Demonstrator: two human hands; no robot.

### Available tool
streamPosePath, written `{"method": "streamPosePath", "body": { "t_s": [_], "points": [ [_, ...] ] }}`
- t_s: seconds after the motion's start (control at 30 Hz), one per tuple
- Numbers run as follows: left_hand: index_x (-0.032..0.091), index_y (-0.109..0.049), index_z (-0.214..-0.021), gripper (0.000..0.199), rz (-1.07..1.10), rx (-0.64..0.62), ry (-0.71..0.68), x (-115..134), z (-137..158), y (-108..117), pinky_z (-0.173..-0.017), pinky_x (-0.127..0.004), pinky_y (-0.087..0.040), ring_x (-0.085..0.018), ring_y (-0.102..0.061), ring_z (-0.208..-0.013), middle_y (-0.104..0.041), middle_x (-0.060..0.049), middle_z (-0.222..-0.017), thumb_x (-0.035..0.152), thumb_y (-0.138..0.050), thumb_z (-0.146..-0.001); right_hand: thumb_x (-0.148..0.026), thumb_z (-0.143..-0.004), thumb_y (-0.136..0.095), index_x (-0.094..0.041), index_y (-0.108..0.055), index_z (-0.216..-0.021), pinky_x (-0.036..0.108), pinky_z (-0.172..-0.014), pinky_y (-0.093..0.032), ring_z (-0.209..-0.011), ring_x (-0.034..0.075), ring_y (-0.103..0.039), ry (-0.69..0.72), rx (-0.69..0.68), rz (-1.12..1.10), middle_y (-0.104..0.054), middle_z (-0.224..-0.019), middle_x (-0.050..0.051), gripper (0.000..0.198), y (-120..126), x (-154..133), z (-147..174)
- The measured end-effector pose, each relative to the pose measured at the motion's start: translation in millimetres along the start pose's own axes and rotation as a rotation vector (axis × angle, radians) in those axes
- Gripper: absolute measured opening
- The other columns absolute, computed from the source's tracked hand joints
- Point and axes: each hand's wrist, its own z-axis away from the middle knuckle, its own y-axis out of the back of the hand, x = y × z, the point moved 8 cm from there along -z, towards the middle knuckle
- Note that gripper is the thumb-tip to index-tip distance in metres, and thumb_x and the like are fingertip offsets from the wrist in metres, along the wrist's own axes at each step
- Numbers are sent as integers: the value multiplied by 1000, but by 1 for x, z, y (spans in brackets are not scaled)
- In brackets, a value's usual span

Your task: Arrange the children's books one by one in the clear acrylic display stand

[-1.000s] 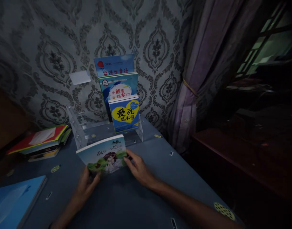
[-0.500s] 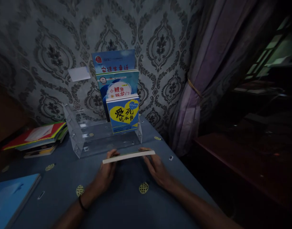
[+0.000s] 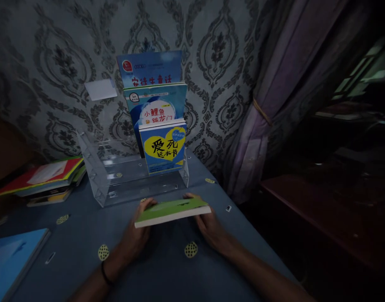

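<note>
A green-covered book (image 3: 172, 212) is held by its two short ends over the table, its white page edge facing me. My left hand (image 3: 141, 224) grips the left end, and my right hand (image 3: 205, 218) grips the right end; part of the fingers is hidden under the book. Just beyond stands a clear acrylic tiered rack (image 3: 98, 178). On its right side several books lean upright: a blue one with a yellow heart (image 3: 164, 147) in front, a teal one (image 3: 154, 105) behind it, and a taller blue one (image 3: 151, 67) at the back.
Left of the rack lies a stack of books (image 3: 50, 178) with a red and yellow top cover. A light-blue book (image 3: 14, 260) lies at the near left of the blue tablecloth (image 3: 161, 268). Patterned wallpaper and a tied purple curtain (image 3: 245, 151) stand behind; a dark red surface (image 3: 311, 214) is at right.
The book in my hands has tilted, so its green cover now shows, and it sits slightly lower in view. The camera view has shifted a little. The racked books stay in place.
</note>
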Motion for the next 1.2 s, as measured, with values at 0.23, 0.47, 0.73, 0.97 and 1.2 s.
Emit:
{"method": "streamPosePath", "body": {
  "t_s": [0.23, 0.47, 0.73, 0.97, 1.2],
  "points": [
    [20, -51, -128, 31, -164, 122, -63, 16, -9, 10, -96, -44, -51, -24, -61, -106, -63, -10, -111, 33, -42, -100, -34, -104, -38, -23, -56, -133, 46, -106, -50, -121, 25, -61, -1, 37, 33, -65, -128, 12, 36, 0, -1, -6],
    [18, -55, -113, 28, -327, 228, -85, 18, -24, 15, -86, -43, -54, -27, -65, -96, -65, -11, -100, 39, -43, -100, -32, -103, -39, -24, -57, -94, 34, -82, -52, -90, 21, -60, -7, 87, 66, -60, -93, 7, 21, 7, -13, -27],
    [14, -42, -125, 32, -426, 304, -129, 40, -67, 28, -71, -33, -52, -24, -66, -86, -65, -13, -98, 34, -44, -100, -29, -100, -40, -24, -49, -85, 32, -73, -44, -79, 20, -52, 67, 244, 130, -52, -84, 3, 19, 16, -6, -65],
    [16, -37, -129, 35, -431, 299, -130, 73, -95, 43, -66, -30, -49, -24, -66, -85, -66, -10, -101, 23, -48, -97, -36, -101, -42, -21, -58, -99, 34, -75, -46, -83, 22, -56, 136, 338, 147, -58, -89, 5, 22, 34, -12, -101],
    [17, -37, -132, 36, -434, 360, -116, 85, -108, 55, -76, -36, -52, -27, -67, -95, -67, -12, -107, 22, -45, -97, -33, -99, -44, -20, -62, -104, 36, -80, -48, -88, 23, -59, 153, 363, 100, -61, -94, 7, 22, 37, -12, -119]
  ]
}}
